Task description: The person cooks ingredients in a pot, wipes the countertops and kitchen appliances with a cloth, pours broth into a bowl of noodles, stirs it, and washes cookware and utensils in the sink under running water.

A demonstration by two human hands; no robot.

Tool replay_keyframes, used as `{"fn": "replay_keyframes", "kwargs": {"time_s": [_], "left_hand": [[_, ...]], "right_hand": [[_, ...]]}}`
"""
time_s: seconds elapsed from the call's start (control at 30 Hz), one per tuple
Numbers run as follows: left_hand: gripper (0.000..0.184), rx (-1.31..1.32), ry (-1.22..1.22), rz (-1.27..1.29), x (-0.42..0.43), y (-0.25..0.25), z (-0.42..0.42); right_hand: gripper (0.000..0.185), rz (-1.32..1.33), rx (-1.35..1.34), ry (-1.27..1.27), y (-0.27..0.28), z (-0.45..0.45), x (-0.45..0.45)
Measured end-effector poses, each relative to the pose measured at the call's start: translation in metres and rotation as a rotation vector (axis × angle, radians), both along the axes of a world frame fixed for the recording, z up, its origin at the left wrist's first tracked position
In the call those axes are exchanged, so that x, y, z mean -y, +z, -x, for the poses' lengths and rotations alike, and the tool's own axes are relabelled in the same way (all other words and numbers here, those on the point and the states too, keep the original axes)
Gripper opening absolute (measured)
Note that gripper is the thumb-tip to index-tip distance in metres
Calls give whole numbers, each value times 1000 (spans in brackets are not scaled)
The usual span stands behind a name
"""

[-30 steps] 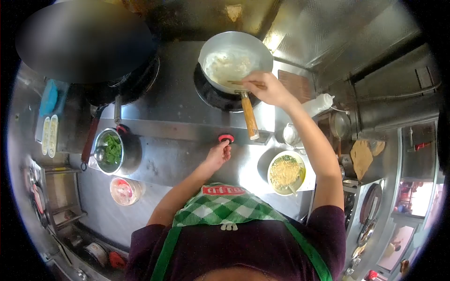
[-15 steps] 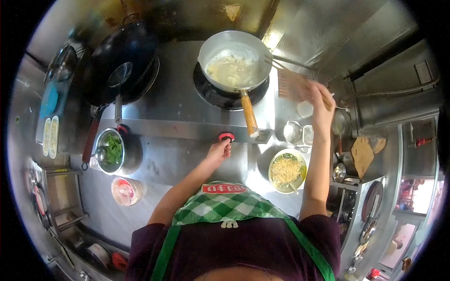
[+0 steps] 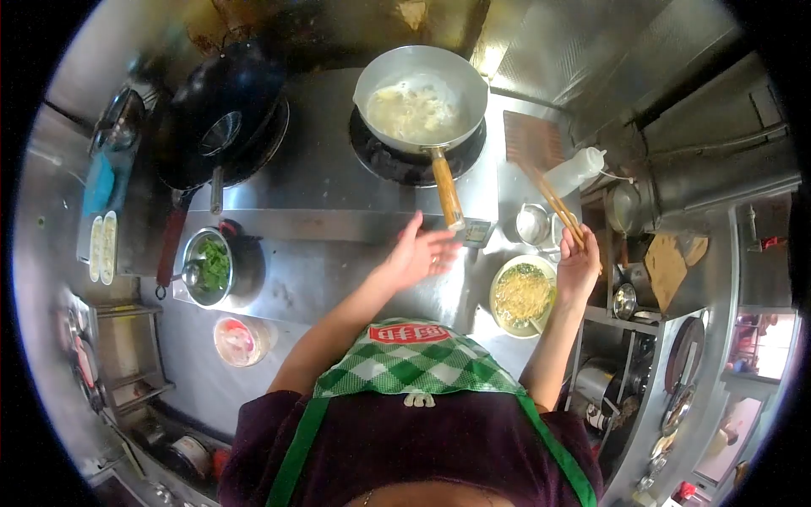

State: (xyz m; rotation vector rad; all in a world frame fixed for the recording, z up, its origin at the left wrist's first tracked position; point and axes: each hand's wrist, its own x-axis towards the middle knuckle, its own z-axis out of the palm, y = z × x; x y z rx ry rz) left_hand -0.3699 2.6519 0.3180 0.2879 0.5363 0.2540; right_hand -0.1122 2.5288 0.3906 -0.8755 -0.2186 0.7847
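Note:
A metal saucepan [image 3: 479, 101] with a wooden handle [image 3: 444, 182] sits on the right burner, holding cloudy liquid and pale yellowish pieces. My left hand [image 3: 421, 256] hovers just below the handle's end, fingers spread and holding nothing. In my right hand [image 3: 579, 269] is a pair of wooden chopsticks [image 3: 555, 203], their tips pointing up and left, away from the pan. Right beside that hand stands a pale bowl [image 3: 499, 314] of light yellow strands and chopped greens [image 3: 522, 291], with a spoon handle at its lower edge.
A black wok [image 3: 198, 101] with a strainer [image 3: 221, 133] occupies the left burner. Below it are a steel bowl [image 3: 226, 291] of green leaves and a round tub [image 3: 242, 341]. Near the right wall lie a white squeeze bottle [image 3: 574, 171], a brown ridged board [image 3: 532, 138] and a small metal cup [image 3: 531, 223].
My left hand has left the red stove knob, opened and moved slightly right. My right hand has come down toward the bowl with the chopsticks, away from the saucepan's right side.

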Motion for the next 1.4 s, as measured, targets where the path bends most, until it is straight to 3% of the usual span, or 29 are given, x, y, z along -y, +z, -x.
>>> {"fn": "replay_keyframes", "kwargs": {"time_s": [0.07, 0.17, 0.3, 0.4, 0.8, 1.4], "left_hand": [[57, 117, 116, -43, -15, 24, -18], [47, 82, 281, -82, -26, 53, -43], [23, -119, 380, -195, -22, 57, -60], [18, -193, 418, -207, -20, 59, -62], [14, -242, 417, -275, -18, 63, -64], [14, -114, 367, -258, -27, 55, -46]], "right_hand": [[24, 2, 0, 39, 1, -3, -2], [23, -19, 13, 54, 5, 3, -13], [25, -65, 4, 68, 5, 10, -20], [25, -52, -12, 78, 3, 10, -16], [23, 16, 12, 16, -1, 10, -9], [24, 3, 49, 78, -4, 14, -19]]}}
